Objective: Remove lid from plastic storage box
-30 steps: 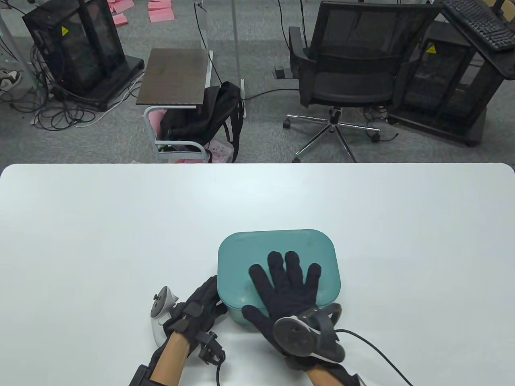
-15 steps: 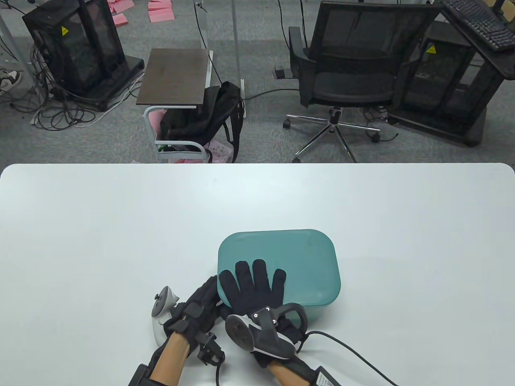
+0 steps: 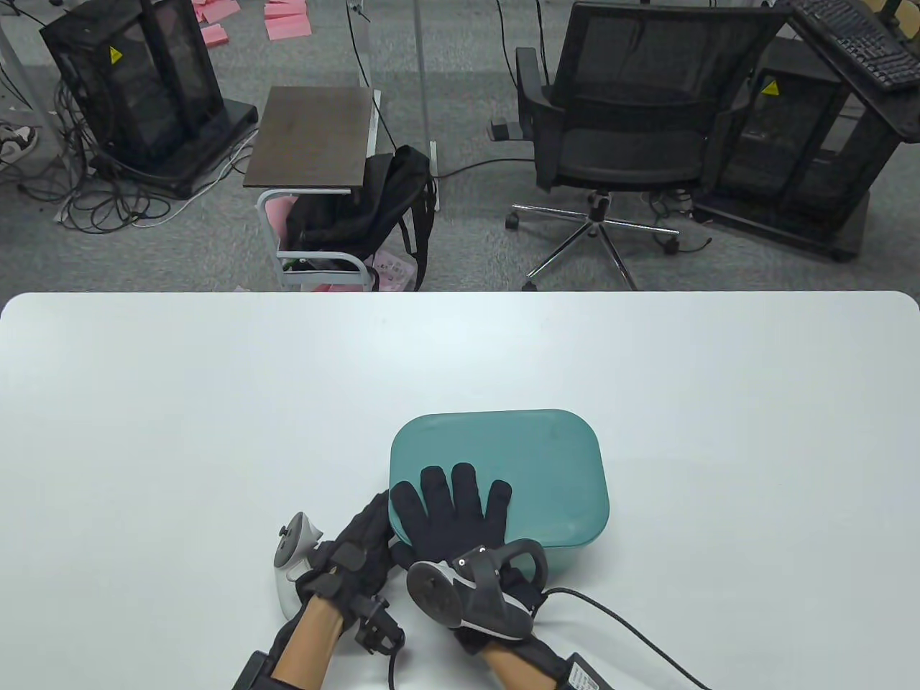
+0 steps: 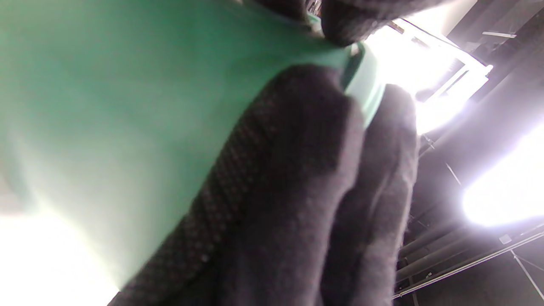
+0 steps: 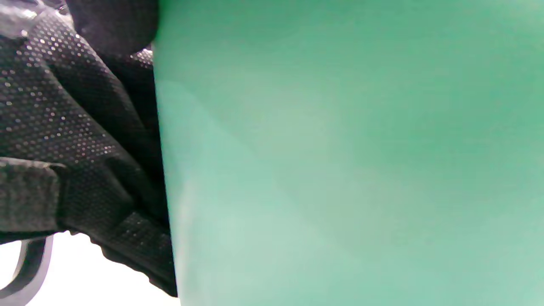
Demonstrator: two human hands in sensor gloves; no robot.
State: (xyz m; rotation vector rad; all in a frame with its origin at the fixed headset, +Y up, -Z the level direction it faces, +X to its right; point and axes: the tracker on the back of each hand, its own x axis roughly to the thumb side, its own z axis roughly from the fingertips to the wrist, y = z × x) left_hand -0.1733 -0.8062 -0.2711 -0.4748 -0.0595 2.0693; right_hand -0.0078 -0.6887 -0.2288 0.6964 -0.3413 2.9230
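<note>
A teal plastic storage box with its lid (image 3: 546, 460) on stands on the white table (image 3: 215, 402), near the front. My right hand (image 3: 453, 514) rests flat on the lid's front left part with the fingers spread. My left hand (image 3: 359, 539) lies against the box's front left corner, its fingertips hidden at the lid's edge. In the left wrist view my left fingers (image 4: 297, 191) lie straight along the box wall (image 4: 127, 106), their tips at the lid rim (image 4: 365, 85). The right wrist view shows the box wall (image 5: 340, 148) close up and my left glove (image 5: 76, 127) beside it.
A cable (image 3: 632, 625) runs from my right wrist across the table to the front right. Beyond the table's far edge stand an office chair (image 3: 625, 122), a small side table (image 3: 313, 136) and black racks.
My right hand has slid left and a little toward me across the lid, then stayed still. My left hand and the box have not moved.
</note>
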